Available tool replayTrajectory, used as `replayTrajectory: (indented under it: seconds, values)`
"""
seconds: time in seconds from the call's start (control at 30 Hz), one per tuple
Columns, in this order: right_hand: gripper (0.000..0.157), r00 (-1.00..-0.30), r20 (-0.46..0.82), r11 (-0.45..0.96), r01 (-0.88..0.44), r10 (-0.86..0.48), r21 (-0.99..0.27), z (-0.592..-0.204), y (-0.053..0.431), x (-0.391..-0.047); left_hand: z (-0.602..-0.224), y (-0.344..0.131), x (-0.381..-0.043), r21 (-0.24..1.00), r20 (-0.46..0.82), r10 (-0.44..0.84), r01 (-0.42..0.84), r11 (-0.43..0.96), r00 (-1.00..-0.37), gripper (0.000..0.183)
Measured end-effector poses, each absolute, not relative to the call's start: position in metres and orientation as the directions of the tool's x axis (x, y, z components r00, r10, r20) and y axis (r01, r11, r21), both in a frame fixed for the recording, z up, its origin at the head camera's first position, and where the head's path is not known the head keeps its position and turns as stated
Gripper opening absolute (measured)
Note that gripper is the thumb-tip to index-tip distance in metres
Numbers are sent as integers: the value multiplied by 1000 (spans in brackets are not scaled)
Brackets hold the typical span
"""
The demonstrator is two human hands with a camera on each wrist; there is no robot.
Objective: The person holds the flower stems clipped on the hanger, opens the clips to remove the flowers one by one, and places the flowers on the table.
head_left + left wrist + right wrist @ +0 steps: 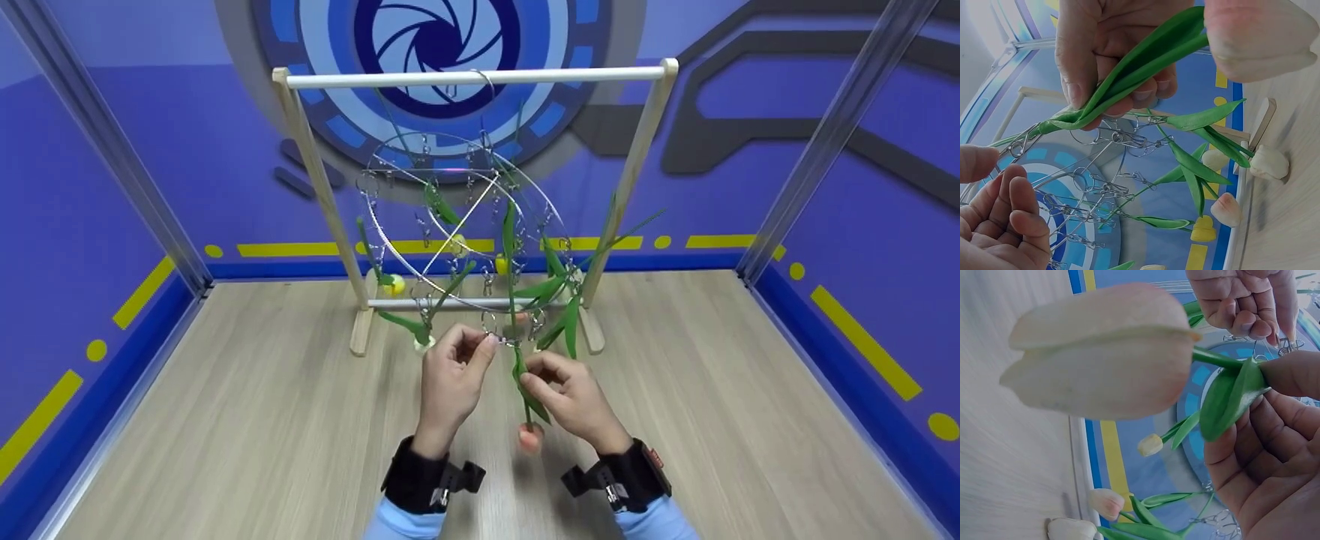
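Observation:
A pink-and-white tulip (pixel 529 439) hangs head down in front of a round metal clip hanger (pixel 450 225). My right hand (pixel 574 394) pinches its stem and green leaf (pixel 1234 396) between thumb and fingers, above the bloom. With thumb and fingertips, my left hand (pixel 454 379) pinches a wire clip (pixel 1019 145) at the hanger's near edge. The tulip's stem passes through that clip in the left wrist view. Other tulips hang from the hanger, among them a yellow one (pixel 1203 229) and a white one (pixel 1269 162).
The hanger hooks over the white top bar (pixel 570 75) of a wooden rack (pixel 324 187) on a wood-grain table (pixel 285 442). Several more clips dangle around the ring. Blue patterned walls (pixel 127 165) stand behind and at both sides.

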State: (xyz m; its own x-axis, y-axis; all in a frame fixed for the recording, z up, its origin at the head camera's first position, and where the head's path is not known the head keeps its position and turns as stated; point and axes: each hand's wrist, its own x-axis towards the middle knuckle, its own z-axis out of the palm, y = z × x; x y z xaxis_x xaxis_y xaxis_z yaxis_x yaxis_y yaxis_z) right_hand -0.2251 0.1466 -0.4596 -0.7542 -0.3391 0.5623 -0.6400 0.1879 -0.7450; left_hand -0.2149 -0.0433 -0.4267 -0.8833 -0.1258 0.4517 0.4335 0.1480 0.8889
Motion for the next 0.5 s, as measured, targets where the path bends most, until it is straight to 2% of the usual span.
replayTrajectory:
  seconds: [0.5]
  values:
    - [4, -754, 577, 205, -647, -315, -734, -460, 150, -226, -427, -43, -214, 887, 456, -128, 439, 142, -881, 12]
